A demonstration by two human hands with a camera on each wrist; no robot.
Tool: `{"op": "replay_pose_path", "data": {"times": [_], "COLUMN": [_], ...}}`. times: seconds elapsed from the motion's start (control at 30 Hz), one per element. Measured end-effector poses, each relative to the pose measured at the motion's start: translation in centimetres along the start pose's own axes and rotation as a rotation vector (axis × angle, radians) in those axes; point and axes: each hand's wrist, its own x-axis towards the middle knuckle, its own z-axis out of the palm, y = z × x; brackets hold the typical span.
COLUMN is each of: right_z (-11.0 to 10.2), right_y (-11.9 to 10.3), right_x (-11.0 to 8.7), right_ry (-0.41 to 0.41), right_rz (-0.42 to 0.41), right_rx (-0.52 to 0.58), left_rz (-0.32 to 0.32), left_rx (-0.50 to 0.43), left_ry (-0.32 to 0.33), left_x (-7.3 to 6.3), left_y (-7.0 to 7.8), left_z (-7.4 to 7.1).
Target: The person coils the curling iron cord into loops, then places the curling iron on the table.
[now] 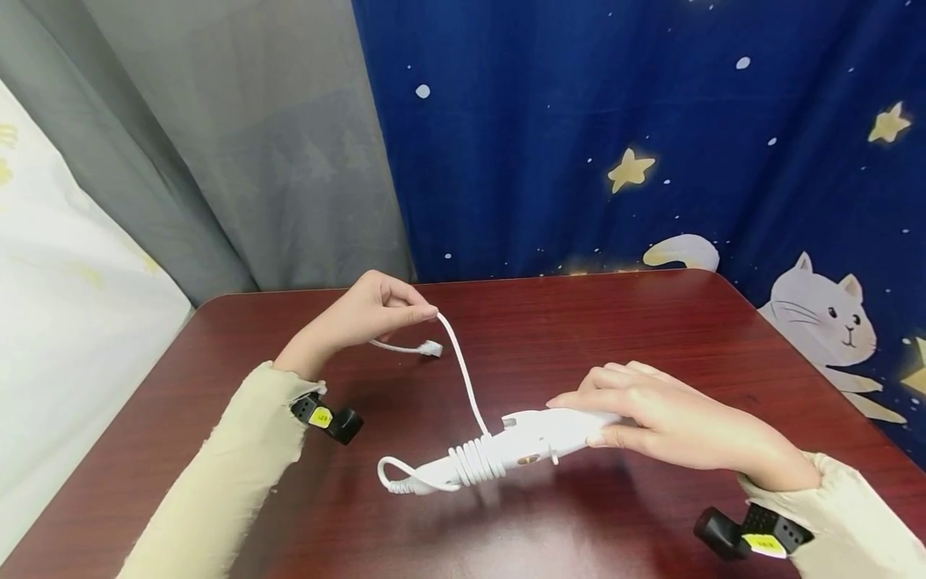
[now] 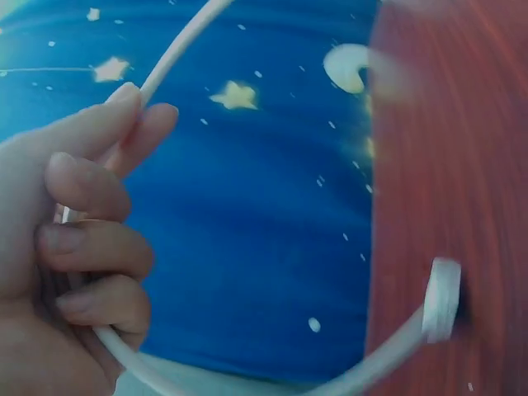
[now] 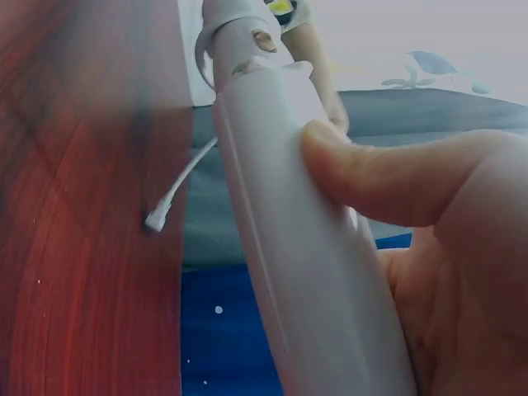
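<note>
A white hair iron (image 1: pixel 526 444), held slanting over the table, has several turns of its white cord (image 1: pixel 477 462) wound round its handle. My right hand (image 1: pixel 654 414) grips the thick smooth end; in the right wrist view the thumb (image 3: pixel 371 177) presses along the casing (image 3: pixel 289 214). Up and to the left, my left hand (image 1: pixel 372 310) pinches the free cord (image 1: pixel 463 370) between thumb and forefinger, with the other fingers curled round it. From beneath that hand hangs the cord's end with a white plug (image 1: pixel 431 348), also seen in the left wrist view as a pale block (image 2: pixel 443 299).
The dark red wooden table (image 1: pixel 579 322) spans the area under both hands. Behind it hang a grey curtain (image 1: pixel 289 161) and a blue curtain (image 1: pixel 521 161) with stars and a cat; white cloth (image 1: pixel 72 322) is at the left. Each wrist carries a black camera (image 1: pixel 346 425).
</note>
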Motion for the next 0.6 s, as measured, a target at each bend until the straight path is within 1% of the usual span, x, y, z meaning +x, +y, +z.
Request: {"op": "replay_pose_path", "data": {"times": [0.1,0.23,0.3,0.37,0.47,0.6], "right_z": [0.3,0.9,1.2,1.5,1.8,2.1], "right_y": [0.2,0.6,0.8,1.0,1.3,1.7], "right_x": [0.1,0.5,0.8,1.1,1.5,2.1], "right_ry": [-0.018,-0.055,-0.066,-0.063,-0.049,-0.018], "right_rz": [0.039,0.095,0.118,0.133,0.151,0.194], "right_rx": [-0.041,-0.094,-0.115,-0.133,-0.146,-0.193], "left_rz": [-0.006,-0.007,0.001,0.003,0.023,0.005], "left_rx": [-0.033,-0.030,-0.011,0.000,0.016,0.028], "left_ry": [-0.010,-0.036,-0.048,-0.059,-0.066,-0.066], "left_x": [-0.2,-0.6,-0.8,-1.0,-1.3,-2.0], "left_y": [1.3,2.8,3.6,4.5,5.7,7.0], "left_z": [-0.1,0.0,0.2,0.4,0.7,1.1]}}
